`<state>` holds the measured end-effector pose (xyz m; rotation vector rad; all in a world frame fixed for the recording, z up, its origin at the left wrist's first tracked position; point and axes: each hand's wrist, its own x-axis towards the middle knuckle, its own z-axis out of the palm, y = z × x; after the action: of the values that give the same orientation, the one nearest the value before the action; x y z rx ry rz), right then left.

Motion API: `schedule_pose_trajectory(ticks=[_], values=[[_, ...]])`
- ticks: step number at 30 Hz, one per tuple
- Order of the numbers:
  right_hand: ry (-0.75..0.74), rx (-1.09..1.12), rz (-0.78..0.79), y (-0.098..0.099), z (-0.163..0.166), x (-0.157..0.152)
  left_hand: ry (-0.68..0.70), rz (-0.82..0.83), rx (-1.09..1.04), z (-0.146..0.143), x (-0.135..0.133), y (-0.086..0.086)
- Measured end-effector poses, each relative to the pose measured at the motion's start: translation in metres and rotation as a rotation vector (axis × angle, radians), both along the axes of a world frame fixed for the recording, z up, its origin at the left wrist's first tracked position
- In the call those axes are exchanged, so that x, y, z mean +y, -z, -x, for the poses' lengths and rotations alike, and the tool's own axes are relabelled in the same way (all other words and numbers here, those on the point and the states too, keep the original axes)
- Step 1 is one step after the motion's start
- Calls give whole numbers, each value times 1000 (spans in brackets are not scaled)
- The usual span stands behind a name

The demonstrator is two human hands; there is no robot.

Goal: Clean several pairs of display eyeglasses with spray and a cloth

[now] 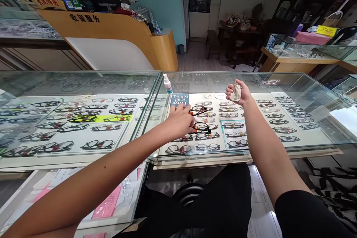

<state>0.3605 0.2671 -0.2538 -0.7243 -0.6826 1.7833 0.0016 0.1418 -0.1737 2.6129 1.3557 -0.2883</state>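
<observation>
While a glass surface (pixel 214 78) spans the view above rows of displayed eyeglasses (pixel 284 130), the left hand (pixel 180 121) hangs over it, at a pair of dark glasses (pixel 200 110); whether its grip grasps the frame, I cannot tell. Those dark glasses should be light, stiff and fragile, best held by the rim or bridge, and sit just right of the fingertips. Beyond that hand stands a white spray bottle (pixel 167 84). A pale cloth (pixel 236 93), probably soft, easiest held bunched, sits clenched in the grip of the right hand (pixel 243 94).
</observation>
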Motion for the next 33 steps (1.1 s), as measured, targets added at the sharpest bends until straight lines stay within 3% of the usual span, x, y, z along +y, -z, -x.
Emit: schedule_pose_trajectory(ticks=[5,11,15,17,21,25,28,30,33], values=[[-5,10,19,1,0,0,-1,-38,-16,8,-16,2],[8,-5,7,-1,1,0,27,-232,-44,14,-34,18],[9,-30,7,-2,2,-1,-1,-289,-118,19,-63,8],[5,-37,1,-1,1,-2,45,-170,-205,28,-85,-3],[-19,-29,-15,2,-4,-1,168,370,-215,60,-122,-9],[-28,-37,-31,4,-7,0,132,673,-171,112,-127,25],[7,-52,-26,2,-4,-3,-53,790,-36,166,-110,66],[35,-61,-12,-1,-1,-7,-241,689,54,205,-91,93],[56,-62,-7,-6,2,-13,-444,348,75,253,-59,126]])
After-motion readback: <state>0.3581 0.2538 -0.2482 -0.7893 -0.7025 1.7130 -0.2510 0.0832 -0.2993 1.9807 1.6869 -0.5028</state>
